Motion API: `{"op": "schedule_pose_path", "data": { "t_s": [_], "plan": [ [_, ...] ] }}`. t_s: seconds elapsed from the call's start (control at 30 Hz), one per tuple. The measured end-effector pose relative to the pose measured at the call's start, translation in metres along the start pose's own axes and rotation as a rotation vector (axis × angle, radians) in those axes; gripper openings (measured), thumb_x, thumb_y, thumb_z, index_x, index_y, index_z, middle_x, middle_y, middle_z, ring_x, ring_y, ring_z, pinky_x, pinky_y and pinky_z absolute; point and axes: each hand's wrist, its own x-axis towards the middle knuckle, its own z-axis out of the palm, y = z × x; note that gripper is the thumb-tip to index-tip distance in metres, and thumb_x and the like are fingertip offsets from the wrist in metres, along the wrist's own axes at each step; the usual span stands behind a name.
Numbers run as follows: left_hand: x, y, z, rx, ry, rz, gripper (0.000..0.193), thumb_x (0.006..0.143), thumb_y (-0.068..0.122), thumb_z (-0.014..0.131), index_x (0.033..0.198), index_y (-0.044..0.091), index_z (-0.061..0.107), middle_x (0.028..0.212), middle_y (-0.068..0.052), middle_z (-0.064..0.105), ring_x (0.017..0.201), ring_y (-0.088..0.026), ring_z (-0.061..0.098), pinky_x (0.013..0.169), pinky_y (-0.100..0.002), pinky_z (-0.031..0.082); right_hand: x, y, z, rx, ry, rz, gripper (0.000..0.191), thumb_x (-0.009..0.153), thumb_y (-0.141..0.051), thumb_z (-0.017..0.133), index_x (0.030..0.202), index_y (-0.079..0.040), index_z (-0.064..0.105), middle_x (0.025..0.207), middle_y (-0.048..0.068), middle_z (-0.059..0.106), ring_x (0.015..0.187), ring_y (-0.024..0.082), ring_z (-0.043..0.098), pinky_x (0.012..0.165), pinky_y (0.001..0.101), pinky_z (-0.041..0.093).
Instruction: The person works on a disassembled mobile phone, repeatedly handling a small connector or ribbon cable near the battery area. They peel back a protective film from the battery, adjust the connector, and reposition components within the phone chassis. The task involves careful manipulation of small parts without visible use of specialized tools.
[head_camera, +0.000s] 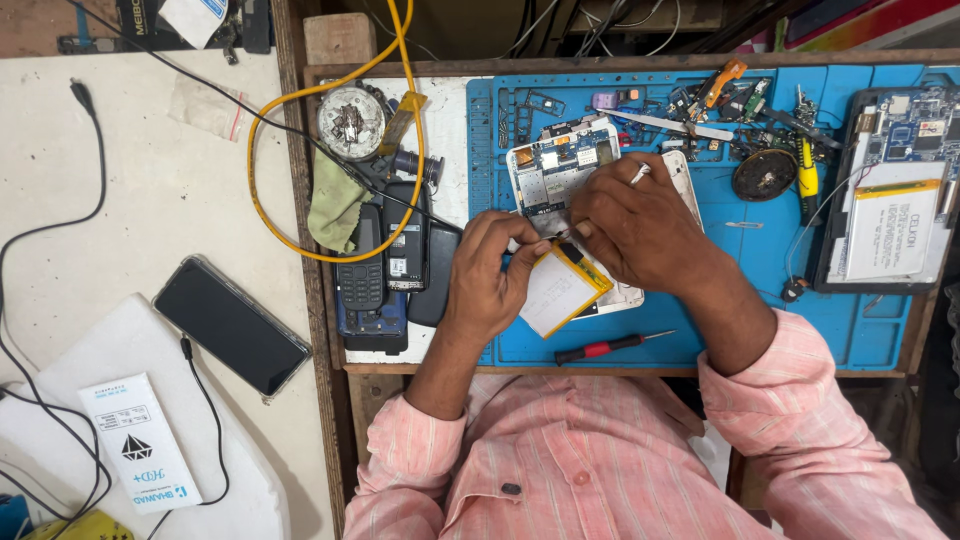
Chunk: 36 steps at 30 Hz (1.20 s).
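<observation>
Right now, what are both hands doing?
Left hand: pinching the corner of the white battery.
Right hand: closed, pressing on the opened phone.

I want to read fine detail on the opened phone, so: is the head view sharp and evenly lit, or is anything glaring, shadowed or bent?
Head view: light is soft and even, with sharp focus on the opened phone; the left hand and right hand cover its middle; no strong glare on the blue mat; straight edges bow slightly near the frame's borders.
</observation>
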Motion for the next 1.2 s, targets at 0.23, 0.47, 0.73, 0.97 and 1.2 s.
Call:
{"op": "schedule_pose_path", "data": {
  "t_s": [0.23, 0.47, 0.73, 0.97, 1.2],
  "plan": [
    [0.0, 0.004, -0.004, 0.107, -0.005, 0.045, 0.019, 0.097, 0.02, 0.074, 0.101, 0.006, 0.062, 0.098, -0.006, 0.066, 0.095, -0.025, 0.062, 0.093, -0.041, 0.045, 0.001, -0.001, 0.002, 0.059, 0.019, 0.006, 0.012, 0.097, -0.015, 0.066, 0.106, -0.011, 0.058, 0.105, 0.006, 0.062, 0.106, 0.031, 0.057, 0.102, 0.0477, 0.039],
    [0.003, 0.005, -0.004, 0.138, -0.015, 0.051, 0.017, 0.099, 0.02, 0.071, 0.103, 0.007, 0.061, 0.098, -0.005, 0.066, 0.098, -0.025, 0.064, 0.108, -0.047, 0.042, 0.002, 0.002, 0.002, 0.081, 0.028, -0.002, 0.01, 0.098, -0.015, 0.064, 0.104, -0.011, 0.057, 0.105, 0.006, 0.063, 0.105, 0.031, 0.057, 0.103, 0.0488, 0.039],
    [0.006, 0.005, -0.008, 0.144, -0.023, 0.017, 0.014, 0.098, 0.018, 0.071, 0.1, 0.007, 0.063, 0.098, -0.004, 0.067, 0.101, -0.025, 0.066, 0.108, -0.047, 0.042, 0.007, 0.001, 0.003, 0.09, 0.014, 0.022, 0.011, 0.094, -0.016, 0.066, 0.1, -0.011, 0.059, 0.104, 0.008, 0.064, 0.104, 0.031, 0.058, 0.099, 0.0465, 0.04],
    [0.004, 0.004, -0.015, 0.14, -0.018, 0.017, 0.014, 0.098, 0.02, 0.07, 0.099, 0.008, 0.063, 0.099, -0.004, 0.067, 0.101, -0.026, 0.065, 0.106, -0.045, 0.043, 0.012, -0.003, 0.007, 0.116, 0.02, 0.012, 0.012, 0.09, -0.015, 0.067, 0.099, -0.01, 0.06, 0.1, 0.007, 0.063, 0.1, 0.03, 0.058, 0.097, 0.0446, 0.042],
    [0.003, 0.005, -0.018, 0.143, -0.014, 0.017, 0.016, 0.1, 0.023, 0.069, 0.1, 0.008, 0.063, 0.098, -0.004, 0.067, 0.101, -0.025, 0.065, 0.104, -0.044, 0.043, 0.012, -0.005, 0.011, 0.122, 0.024, 0.02, 0.01, 0.091, -0.016, 0.067, 0.097, -0.01, 0.061, 0.097, 0.007, 0.061, 0.098, 0.03, 0.057, 0.094, 0.0443, 0.042]
  ]
}}
